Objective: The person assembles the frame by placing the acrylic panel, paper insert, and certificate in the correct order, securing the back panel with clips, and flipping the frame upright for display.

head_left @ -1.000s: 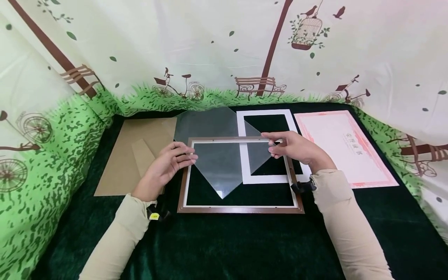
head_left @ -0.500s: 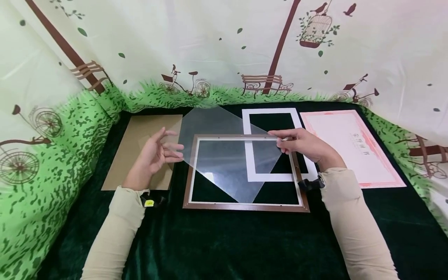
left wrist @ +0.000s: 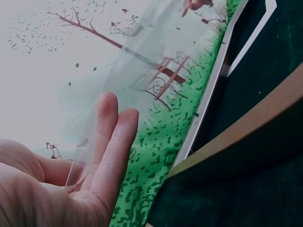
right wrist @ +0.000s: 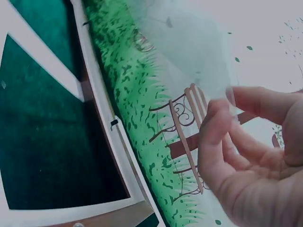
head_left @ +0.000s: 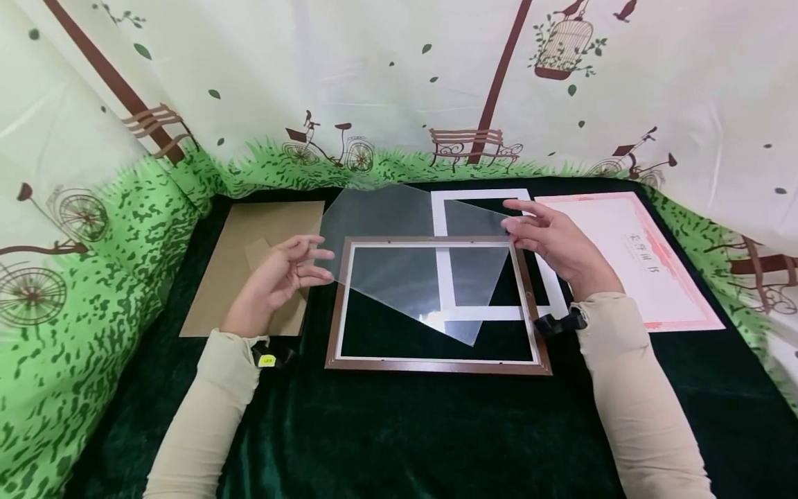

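A clear sheet (head_left: pixel 386 215) is held up at a tilt over the brown picture frame (head_left: pixel 436 369), which lies on the dark green cloth. My left hand (head_left: pixel 274 284) pinches its left side lightly; in the left wrist view the edge of the sheet runs between the thumb and the nearly straight fingers (left wrist: pixel 118 146). At the other side, my right hand (head_left: pixel 564 246) pinches a corner between thumb and fingertips, as the right wrist view shows. The lowest corner of the sheet hangs above the frame's opening. Through it shows part of a white mat (head_left: pixel 480 195).
A brown backing board (head_left: pixel 268 222) lies at the left, partly behind my left hand. On the right is a white paper with a pink border (head_left: pixel 592 229) and dark characters. A printed curtain (head_left: pixel 374 83) closes off the back and sides of the cloth (head_left: pixel 399 436).
The clear sheet has turned, its lowest corner swinging to the right. My left hand loosened, moved left and took its edge again. My right hand has moved right and slightly up.
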`<action>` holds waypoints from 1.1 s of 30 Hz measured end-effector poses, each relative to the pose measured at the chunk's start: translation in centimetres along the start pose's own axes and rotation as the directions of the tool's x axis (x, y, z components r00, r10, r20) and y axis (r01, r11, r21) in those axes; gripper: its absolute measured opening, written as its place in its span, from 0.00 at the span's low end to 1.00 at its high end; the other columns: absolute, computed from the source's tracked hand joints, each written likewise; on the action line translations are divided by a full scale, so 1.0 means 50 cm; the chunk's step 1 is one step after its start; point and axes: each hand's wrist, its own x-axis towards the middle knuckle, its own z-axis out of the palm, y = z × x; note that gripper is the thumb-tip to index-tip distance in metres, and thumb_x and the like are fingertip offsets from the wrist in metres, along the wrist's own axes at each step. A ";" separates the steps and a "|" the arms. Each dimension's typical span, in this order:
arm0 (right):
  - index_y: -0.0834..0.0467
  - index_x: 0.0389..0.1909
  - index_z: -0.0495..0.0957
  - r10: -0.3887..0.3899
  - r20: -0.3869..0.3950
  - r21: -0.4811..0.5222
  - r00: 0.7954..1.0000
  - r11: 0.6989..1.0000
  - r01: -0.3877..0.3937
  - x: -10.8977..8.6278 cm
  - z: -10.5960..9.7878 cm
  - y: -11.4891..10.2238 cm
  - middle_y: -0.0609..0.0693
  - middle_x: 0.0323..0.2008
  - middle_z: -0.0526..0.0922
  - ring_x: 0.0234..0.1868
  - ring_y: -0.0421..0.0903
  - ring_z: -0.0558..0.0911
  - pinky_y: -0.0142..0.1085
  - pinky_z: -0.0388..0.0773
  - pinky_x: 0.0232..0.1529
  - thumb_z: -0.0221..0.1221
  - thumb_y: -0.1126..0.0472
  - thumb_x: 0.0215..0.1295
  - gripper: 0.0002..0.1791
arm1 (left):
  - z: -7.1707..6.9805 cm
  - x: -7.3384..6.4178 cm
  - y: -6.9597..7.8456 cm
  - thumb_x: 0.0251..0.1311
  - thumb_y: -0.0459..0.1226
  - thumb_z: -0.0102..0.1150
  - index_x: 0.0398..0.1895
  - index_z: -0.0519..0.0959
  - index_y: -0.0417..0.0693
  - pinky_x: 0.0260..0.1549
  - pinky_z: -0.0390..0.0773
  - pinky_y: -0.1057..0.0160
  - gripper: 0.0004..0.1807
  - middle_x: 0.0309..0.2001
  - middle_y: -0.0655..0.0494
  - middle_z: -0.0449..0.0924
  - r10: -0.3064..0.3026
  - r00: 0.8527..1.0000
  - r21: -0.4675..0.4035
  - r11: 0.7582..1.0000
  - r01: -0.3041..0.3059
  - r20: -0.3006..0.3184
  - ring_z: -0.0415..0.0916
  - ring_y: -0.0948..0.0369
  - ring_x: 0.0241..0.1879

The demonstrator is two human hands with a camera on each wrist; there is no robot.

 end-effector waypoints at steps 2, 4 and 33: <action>0.59 0.75 0.58 0.003 -0.003 0.110 1.000 0.994 -0.003 0.000 -0.005 -0.001 0.40 0.40 0.86 0.37 0.38 0.83 0.26 0.81 0.42 0.60 0.63 0.69 0.36 | 0.005 0.001 -0.002 0.79 0.40 0.34 0.62 0.66 0.48 0.37 0.86 0.61 0.16 0.41 0.55 0.86 -0.013 1.000 0.006 1.000 0.013 -0.011 0.87 0.57 0.29; 0.58 0.77 0.53 0.000 0.018 0.170 1.000 0.985 -0.003 0.002 -0.005 -0.002 0.40 0.42 0.87 0.38 0.38 0.85 0.27 0.82 0.43 0.59 0.64 0.70 0.39 | 0.007 0.000 -0.002 0.79 0.41 0.34 0.62 0.66 0.50 0.37 0.86 0.61 0.16 0.42 0.55 0.86 -0.018 0.999 -0.005 1.000 0.018 -0.027 0.87 0.57 0.29; 0.38 0.80 0.36 0.068 0.109 -0.197 0.992 0.979 -0.046 -0.050 -0.009 0.063 0.49 0.49 0.82 0.42 0.41 0.86 0.29 0.82 0.42 0.60 0.57 0.71 0.50 | 0.047 -0.008 -0.072 0.74 0.32 0.46 0.65 0.55 0.45 0.41 0.83 0.66 0.21 0.44 0.54 0.79 -0.014 1.000 0.318 0.948 0.021 -0.025 0.82 0.62 0.38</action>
